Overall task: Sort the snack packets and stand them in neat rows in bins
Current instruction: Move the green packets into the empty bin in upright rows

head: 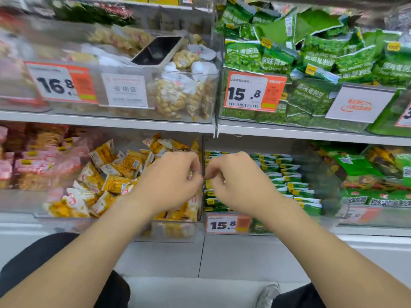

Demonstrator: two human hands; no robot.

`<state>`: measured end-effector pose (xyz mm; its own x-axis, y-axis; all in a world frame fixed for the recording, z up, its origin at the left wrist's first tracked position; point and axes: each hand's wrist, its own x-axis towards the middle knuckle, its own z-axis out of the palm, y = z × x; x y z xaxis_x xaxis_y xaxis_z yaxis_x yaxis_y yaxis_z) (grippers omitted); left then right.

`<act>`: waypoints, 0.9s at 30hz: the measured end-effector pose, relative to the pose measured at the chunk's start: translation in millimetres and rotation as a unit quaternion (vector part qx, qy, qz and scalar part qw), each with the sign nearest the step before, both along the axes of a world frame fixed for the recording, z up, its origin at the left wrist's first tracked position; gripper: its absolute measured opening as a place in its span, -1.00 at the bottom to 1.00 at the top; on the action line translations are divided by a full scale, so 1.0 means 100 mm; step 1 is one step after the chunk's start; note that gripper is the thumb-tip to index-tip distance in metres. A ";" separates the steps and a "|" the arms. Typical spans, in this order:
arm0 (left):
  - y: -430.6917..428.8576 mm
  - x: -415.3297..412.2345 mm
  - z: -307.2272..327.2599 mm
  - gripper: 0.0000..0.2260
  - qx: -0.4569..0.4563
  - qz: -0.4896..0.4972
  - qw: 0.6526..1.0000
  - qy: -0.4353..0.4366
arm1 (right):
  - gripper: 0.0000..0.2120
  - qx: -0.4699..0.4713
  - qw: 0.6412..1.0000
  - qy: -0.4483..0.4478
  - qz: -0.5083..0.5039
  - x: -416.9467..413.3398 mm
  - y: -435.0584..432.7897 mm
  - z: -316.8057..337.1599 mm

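- The left hand (171,181) hangs over the right end of the bin of yellow packets (111,172). The right hand (238,183) hangs over the left end of the bin of green packets (289,178).
- The two hands nearly meet at the clear divider (202,152) that stands between these two bins.
- Both hands have the fingers curled inward, toward the divider. The picture is blurred there, so I cannot tell if either hand pinches a packet or only the edge.
- The yellow packets lie in a loose heap, to the left of the left hand and below it, with no common direction.
- The green packets already stand on edge in rows. Their top edges run left to right, and the rows go from the front of the bin to the back.
- In my judgement, the left hand is the nearer one for the yellow heap, which is not yet sorted.
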<state>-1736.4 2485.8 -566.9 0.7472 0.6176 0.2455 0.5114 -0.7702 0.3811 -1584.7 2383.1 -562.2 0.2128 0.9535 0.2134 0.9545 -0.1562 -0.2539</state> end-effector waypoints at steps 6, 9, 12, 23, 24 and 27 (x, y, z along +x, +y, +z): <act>0.71 -0.82 -0.03 -0.77 -0.068 0.182 0.961 0.194 | -0.77 0.006 0.994 -0.014 0.112 -0.53 0.48 -0.11; 0.89 -1.02 -0.05 -0.58 -0.080 0.192 0.918 0.337 | -0.66 -0.057 0.986 -0.032 0.151 -0.61 0.75 -0.23; 0.96 -1.11 -0.01 -0.49 -0.111 0.130 0.882 0.438 | -0.30 -0.120 0.972 -0.054 0.195 -0.73 1.00 -0.30; 1.45 -1.17 -0.30 -0.53 -0.124 0.046 0.887 0.442 | -0.27 -0.148 0.944 -0.102 0.276 -1.08 1.47 -0.60; 1.47 -1.18 -0.31 -0.67 -0.123 0.052 0.900 0.414 | -0.29 -0.139 0.947 -0.111 0.268 -1.10 1.48 -0.60; 1.53 -1.25 -0.36 -0.77 -0.107 0.077 0.935 0.330 | -0.42 -0.133 0.958 -0.077 0.241 -1.10 1.52 -0.58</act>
